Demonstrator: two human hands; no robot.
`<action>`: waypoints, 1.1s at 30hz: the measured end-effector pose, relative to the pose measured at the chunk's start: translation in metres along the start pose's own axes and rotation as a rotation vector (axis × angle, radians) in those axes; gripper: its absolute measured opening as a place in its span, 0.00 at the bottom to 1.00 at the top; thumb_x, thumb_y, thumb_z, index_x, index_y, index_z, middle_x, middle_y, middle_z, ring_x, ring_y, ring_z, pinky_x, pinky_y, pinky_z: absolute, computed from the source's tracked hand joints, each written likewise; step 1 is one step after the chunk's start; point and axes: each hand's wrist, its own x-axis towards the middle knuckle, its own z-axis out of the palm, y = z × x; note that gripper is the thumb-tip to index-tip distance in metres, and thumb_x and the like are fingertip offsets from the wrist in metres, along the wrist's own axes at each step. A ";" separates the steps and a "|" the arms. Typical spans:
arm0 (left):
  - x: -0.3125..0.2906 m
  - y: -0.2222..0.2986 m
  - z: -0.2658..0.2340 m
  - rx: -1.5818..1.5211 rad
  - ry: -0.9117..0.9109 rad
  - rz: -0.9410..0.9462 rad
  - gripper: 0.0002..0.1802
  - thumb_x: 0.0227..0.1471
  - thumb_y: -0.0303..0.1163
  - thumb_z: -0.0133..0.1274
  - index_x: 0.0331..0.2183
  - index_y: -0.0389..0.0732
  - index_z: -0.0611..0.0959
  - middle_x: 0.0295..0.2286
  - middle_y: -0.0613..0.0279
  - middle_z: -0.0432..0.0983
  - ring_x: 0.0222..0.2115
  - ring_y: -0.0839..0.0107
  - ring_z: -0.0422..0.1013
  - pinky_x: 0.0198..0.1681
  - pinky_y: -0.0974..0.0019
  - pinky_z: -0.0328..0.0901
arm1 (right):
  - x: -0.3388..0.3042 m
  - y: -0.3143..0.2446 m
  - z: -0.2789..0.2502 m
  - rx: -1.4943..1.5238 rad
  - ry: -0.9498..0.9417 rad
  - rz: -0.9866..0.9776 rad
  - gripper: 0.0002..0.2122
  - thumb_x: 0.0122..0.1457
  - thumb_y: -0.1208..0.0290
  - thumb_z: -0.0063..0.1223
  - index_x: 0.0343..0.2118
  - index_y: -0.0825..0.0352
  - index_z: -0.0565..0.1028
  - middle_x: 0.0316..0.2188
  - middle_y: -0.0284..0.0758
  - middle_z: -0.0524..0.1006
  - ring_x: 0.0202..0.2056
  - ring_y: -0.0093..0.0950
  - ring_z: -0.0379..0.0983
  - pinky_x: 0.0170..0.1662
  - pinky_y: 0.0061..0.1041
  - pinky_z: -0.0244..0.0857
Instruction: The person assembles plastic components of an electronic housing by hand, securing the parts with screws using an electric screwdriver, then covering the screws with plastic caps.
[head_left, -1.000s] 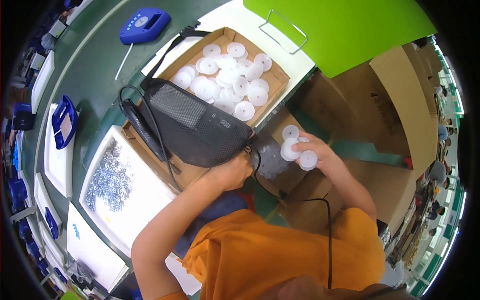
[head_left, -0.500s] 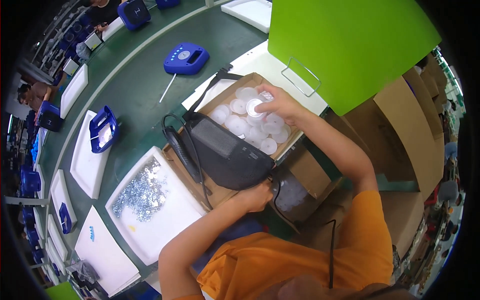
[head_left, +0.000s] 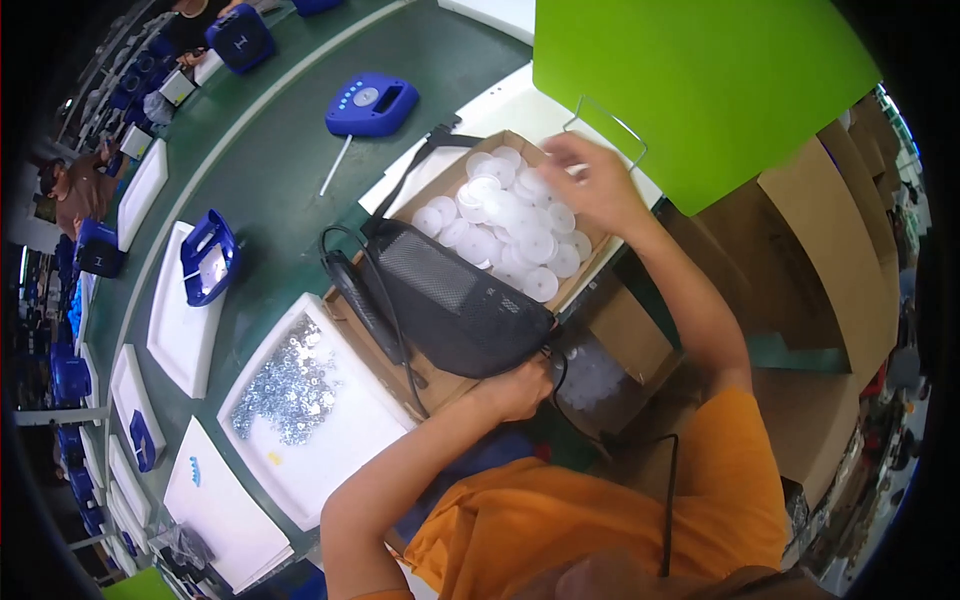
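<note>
Hovering right hand [head_left: 598, 185] over white discs [head_left: 510, 225] | fingers curled, contact unclear | left hand [head_left: 517, 388] gripping black pouch [head_left: 455, 300]

A: Surface? 
B: A dark green counter [head_left: 270, 170] is seen, lined with white trays [head_left: 185, 320].
A: Right side? 
B: Brown cardboard boxes [head_left: 820, 260] are stacked; a bright green panel [head_left: 690, 80] is mounted above.
</note>
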 end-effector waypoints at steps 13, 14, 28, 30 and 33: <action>-0.006 0.002 -0.024 -0.013 -0.159 -0.016 0.22 0.49 0.35 0.61 0.39 0.25 0.89 0.46 0.31 0.84 0.63 0.38 0.72 0.83 0.31 0.41 | -0.380 0.230 0.135 0.126 -0.030 0.917 0.11 0.70 0.66 0.62 0.33 0.67 0.82 0.25 0.29 0.79 0.31 0.17 0.73 0.37 0.24 0.69; -0.007 0.001 -0.022 -0.013 -0.171 -0.014 0.22 0.49 0.35 0.61 0.39 0.25 0.89 0.46 0.31 0.84 0.63 0.38 0.72 0.83 0.31 0.41 | -0.383 0.252 0.155 0.180 -0.250 1.123 0.11 0.67 0.64 0.65 0.36 0.68 0.83 0.30 0.33 0.82 0.35 0.22 0.79 0.41 0.27 0.74; 0.004 -0.003 -0.075 0.286 -0.283 0.066 0.20 0.50 0.42 0.56 0.38 0.40 0.93 0.50 0.48 0.87 0.63 0.51 0.76 0.78 0.36 0.59 | -0.518 0.400 0.257 -0.856 -0.865 0.704 0.55 0.55 0.39 0.73 0.82 0.53 0.56 0.81 0.53 0.54 0.79 0.63 0.50 0.70 0.83 0.51; 0.013 -0.009 -0.079 0.310 -0.278 0.132 0.19 0.50 0.40 0.56 0.38 0.42 0.93 0.51 0.50 0.87 0.62 0.53 0.76 0.78 0.38 0.60 | -0.557 0.436 0.216 -1.265 -0.739 0.569 0.57 0.51 0.35 0.73 0.82 0.47 0.55 0.81 0.53 0.53 0.79 0.63 0.49 0.70 0.84 0.48; 0.017 -0.019 -0.073 0.390 -0.292 0.193 0.08 0.51 0.32 0.56 0.30 0.41 0.88 0.37 0.55 0.81 0.47 0.58 0.76 0.75 0.44 0.65 | -0.544 0.420 0.232 -0.946 -0.889 0.679 0.56 0.53 0.33 0.71 0.83 0.44 0.56 0.82 0.52 0.52 0.80 0.63 0.48 0.70 0.84 0.48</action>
